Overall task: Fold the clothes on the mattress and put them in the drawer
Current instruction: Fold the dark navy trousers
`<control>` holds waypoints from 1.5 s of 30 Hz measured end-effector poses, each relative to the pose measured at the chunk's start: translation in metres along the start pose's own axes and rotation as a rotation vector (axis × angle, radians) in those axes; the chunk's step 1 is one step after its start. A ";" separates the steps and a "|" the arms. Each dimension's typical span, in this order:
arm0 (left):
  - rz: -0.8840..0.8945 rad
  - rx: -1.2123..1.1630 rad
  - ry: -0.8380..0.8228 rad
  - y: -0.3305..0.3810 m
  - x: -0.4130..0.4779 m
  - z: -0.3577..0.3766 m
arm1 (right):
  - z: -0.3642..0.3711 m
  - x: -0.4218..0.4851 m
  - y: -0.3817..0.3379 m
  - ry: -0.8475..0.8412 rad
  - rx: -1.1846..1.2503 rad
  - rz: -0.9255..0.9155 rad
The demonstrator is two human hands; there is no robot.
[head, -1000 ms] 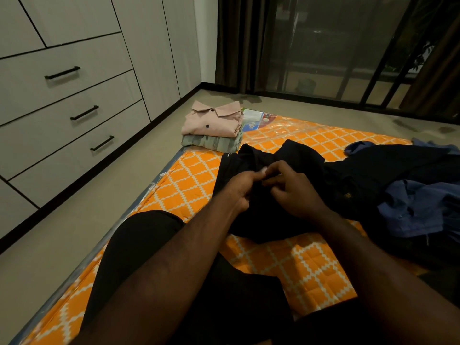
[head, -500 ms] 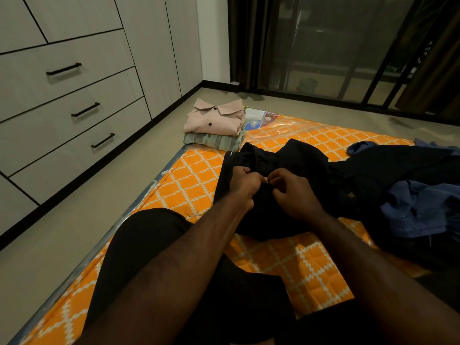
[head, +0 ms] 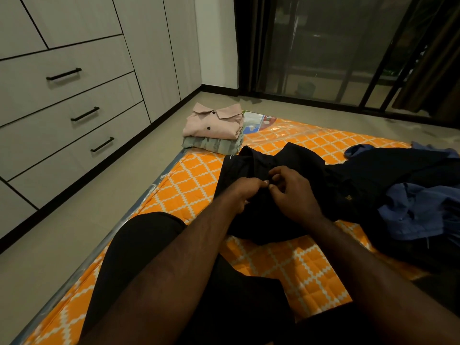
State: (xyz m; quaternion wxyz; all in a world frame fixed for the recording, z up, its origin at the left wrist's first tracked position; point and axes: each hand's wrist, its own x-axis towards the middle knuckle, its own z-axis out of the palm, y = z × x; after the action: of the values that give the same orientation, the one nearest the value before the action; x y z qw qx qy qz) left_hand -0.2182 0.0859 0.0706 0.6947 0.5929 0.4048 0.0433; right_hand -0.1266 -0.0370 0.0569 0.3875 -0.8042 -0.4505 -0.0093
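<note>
Left hand (head: 245,192) and right hand (head: 295,195) meet fingertip to fingertip, each pinching the front of the black shirt (head: 258,227) lying on the orange mattress (head: 194,185), apparently fastening a button before folding; next it likely needs smoothing flat.

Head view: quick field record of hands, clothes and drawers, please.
left hand: pinches black shirt
right hand: pinches same shirt, beside the left
black shirt: unfolded on orange mattress
folded stack: pink shirt on grey-green garment, far-left corner
unfolded pile: blue shirt and dark clothes, right
drawers: three, closed
</note>
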 end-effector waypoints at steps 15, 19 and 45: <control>-0.015 -0.515 -0.022 0.015 -0.001 -0.012 | 0.035 -0.073 -0.060 -0.070 -0.199 -0.170; 0.141 -0.006 0.174 0.017 0.012 -0.031 | 0.042 -0.078 -0.054 -0.217 -0.341 -0.102; 0.128 -0.117 0.356 -0.005 0.040 -0.014 | -0.051 -0.038 -0.100 -0.869 -0.810 0.114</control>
State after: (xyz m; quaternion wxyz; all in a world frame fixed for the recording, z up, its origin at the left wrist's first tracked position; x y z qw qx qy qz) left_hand -0.2024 0.1167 0.0465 0.6413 0.5589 0.4796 0.2152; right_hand -0.2049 -0.0673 0.1401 -0.1700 -0.8411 -0.4844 0.1704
